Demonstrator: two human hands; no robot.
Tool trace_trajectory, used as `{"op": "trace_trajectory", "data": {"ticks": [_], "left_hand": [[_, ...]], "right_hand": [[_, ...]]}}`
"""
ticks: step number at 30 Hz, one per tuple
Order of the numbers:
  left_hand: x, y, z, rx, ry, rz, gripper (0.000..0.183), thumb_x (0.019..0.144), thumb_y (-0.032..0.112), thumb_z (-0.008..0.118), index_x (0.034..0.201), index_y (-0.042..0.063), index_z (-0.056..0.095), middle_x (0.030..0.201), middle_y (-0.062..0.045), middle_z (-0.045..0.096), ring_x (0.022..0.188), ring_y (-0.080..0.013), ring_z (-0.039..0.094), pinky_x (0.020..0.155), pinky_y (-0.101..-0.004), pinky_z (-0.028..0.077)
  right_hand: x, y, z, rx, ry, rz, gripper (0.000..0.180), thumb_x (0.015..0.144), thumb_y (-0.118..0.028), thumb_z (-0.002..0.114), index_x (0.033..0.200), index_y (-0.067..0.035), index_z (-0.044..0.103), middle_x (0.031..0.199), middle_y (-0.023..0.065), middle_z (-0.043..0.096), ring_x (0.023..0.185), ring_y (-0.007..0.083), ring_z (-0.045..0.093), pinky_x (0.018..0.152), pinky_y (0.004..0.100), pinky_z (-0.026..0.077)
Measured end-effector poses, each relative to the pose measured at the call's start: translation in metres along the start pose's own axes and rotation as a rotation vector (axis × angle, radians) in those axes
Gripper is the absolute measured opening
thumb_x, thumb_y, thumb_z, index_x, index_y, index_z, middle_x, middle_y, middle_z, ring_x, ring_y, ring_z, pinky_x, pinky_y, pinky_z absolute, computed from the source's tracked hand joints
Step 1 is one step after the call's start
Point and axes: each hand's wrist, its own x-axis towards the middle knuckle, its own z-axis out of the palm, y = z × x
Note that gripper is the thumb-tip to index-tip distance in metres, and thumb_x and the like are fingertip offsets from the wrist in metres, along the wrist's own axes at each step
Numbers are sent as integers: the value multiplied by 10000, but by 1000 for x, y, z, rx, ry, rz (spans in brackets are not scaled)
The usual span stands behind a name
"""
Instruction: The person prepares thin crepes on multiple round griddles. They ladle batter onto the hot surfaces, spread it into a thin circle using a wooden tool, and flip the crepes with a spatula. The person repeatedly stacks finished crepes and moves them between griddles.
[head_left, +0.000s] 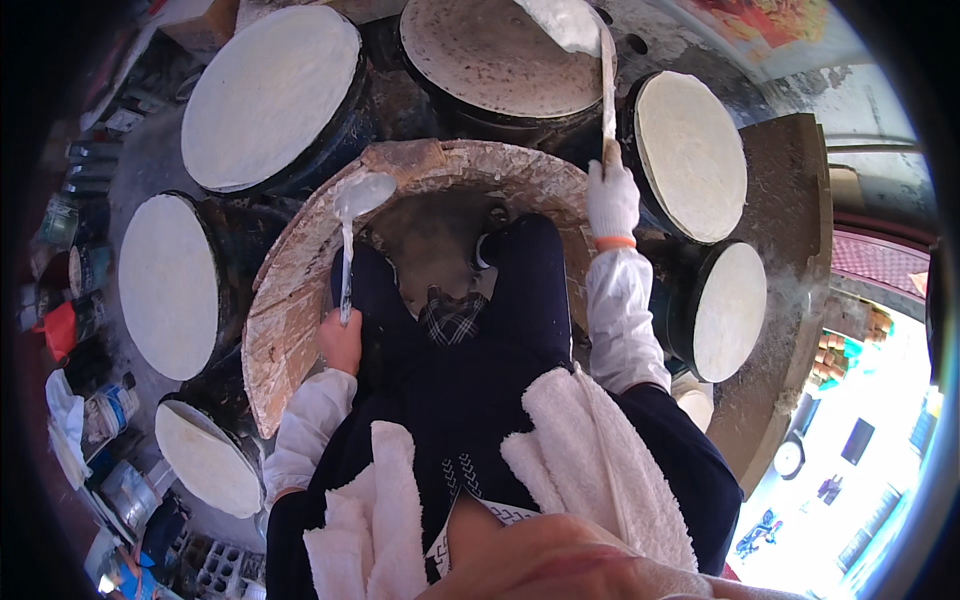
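Observation:
My bare left hand (342, 342) grips the handle of a metal ladle (365, 195), its bowl coated with pale batter and held over a curved wooden board (281, 259). My right hand (612, 196), in a white knit glove, holds a long batter-smeared wooden stick (607, 90). The stick reaches the right rim of a round griddle (480, 52) straight ahead. White batter (562, 22) covers part of that griddle's far right; the rest is brown and speckled. The stick's far end is hard to tell apart from the batter.
Round griddles carrying pale flat sheets ring me: at left a large sheet (274, 97), another (169, 289) and a lifted-edge one (210, 457); at right two more (691, 154) (729, 311). A brown board (784, 262) stands behind the right ones. A red bag (60, 330) lies far left.

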Motion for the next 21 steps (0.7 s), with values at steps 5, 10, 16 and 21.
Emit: {"op": "trace_trajectory", "data": {"ticks": [5,10,16,21], "left_hand": [[-9,9,13,-24,35,130,213,867,240,644,919,53,732,855,-190,698,816,-385,676,722,-447,520],[-7,8,17,-59,60,118,181,874,223,632,937,94,742,878,-152,711,835,-355,686,753,-430,530],[-6,5,20,-95,70,65,166,872,231,629,925,113,733,859,-131,708,825,-345,685,738,-434,527],[1,1,28,-61,48,105,164,876,251,626,919,131,730,847,-126,704,813,-343,682,725,-447,521]], "right_hand": [[59,-75,40,382,75,-38,448,914,-347,509,1306,-154,610,1060,285,669,1047,463,629,926,507,497],[96,-77,44,643,6,-93,457,889,-317,604,1284,-91,642,1051,184,728,1010,331,700,880,385,526],[99,-75,35,350,53,-103,445,883,-340,587,1249,-96,655,1084,254,689,1070,396,664,922,423,513],[139,-132,63,659,-106,-28,458,880,-334,586,1272,-106,647,1016,250,710,1014,407,681,896,444,521]]}}
